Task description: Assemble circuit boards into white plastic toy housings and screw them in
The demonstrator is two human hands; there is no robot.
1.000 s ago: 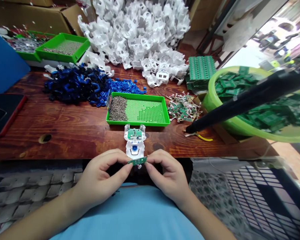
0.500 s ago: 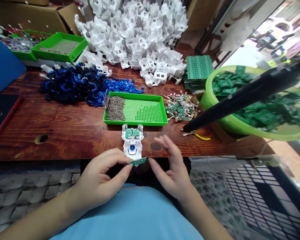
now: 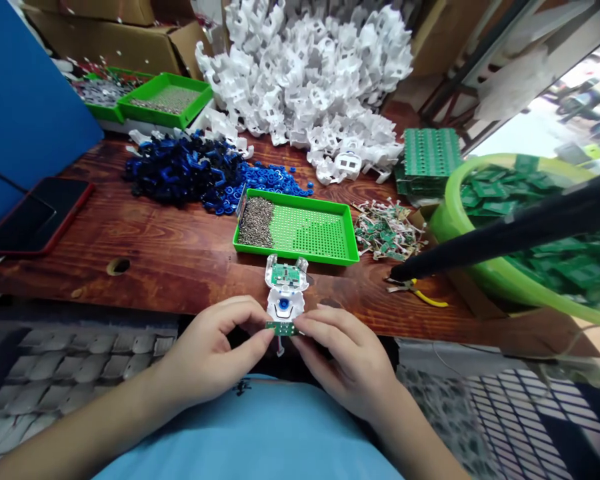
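Note:
A small green circuit board point(image 3: 281, 329) is pinched at its left end by my left hand point(image 3: 225, 350) and at its right end by my right hand point(image 3: 347, 353). A white connector on a short lead point(image 3: 280, 347) hangs below the board. Just beyond it, at the table's front edge, lies a white plastic shell point(image 3: 294, 311) with a blue round piece point(image 3: 283, 304) in its middle. Behind that sits a second white shell part point(image 3: 303, 280) with a green circuit board point(image 3: 286, 274) inside. My fingertips hide the ends of the held board.
A green tray point(image 3: 300, 256) with screws at its left end lies behind the shells. Small wired boards point(image 3: 390, 230), yellow-handled pliers point(image 3: 430, 298) and a green tub point(image 3: 453, 200) of boards are to the right. Blue and black parts point(image 3: 180, 167) and white shells point(image 3: 305, 73) are piled behind.
My right hand has moved in and closed on the right end of the circuit board. The board now shows its face, with the lead hanging down. The camera view has shifted left.

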